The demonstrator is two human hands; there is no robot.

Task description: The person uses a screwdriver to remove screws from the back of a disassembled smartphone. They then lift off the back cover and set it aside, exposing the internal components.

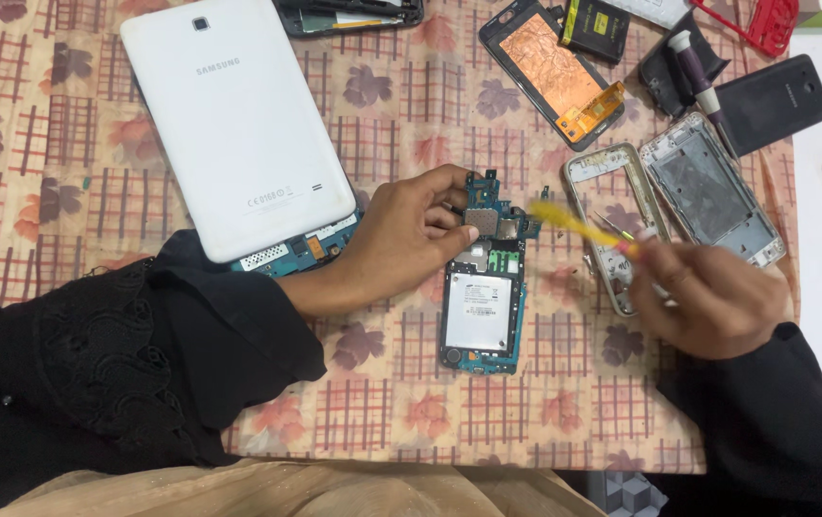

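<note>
An opened phone (481,311) lies face down on the patterned tablecloth, its white battery and blue circuit board showing. My left hand (409,235) pinches the top part of the blue circuit board (494,213) between thumb and fingers. My right hand (712,292) grips a yellow tool (574,225) with a red section near the fingers; its blurred tip points at the board's right edge.
A white tablet back cover (238,120) lies at upper left over a tablet board. Phone frames (708,191), a copper-backed panel (550,67), a black battery (595,27), a black back cover (776,101), a purple-handled screwdriver (698,81) and tweezers (617,225) crowd the upper right.
</note>
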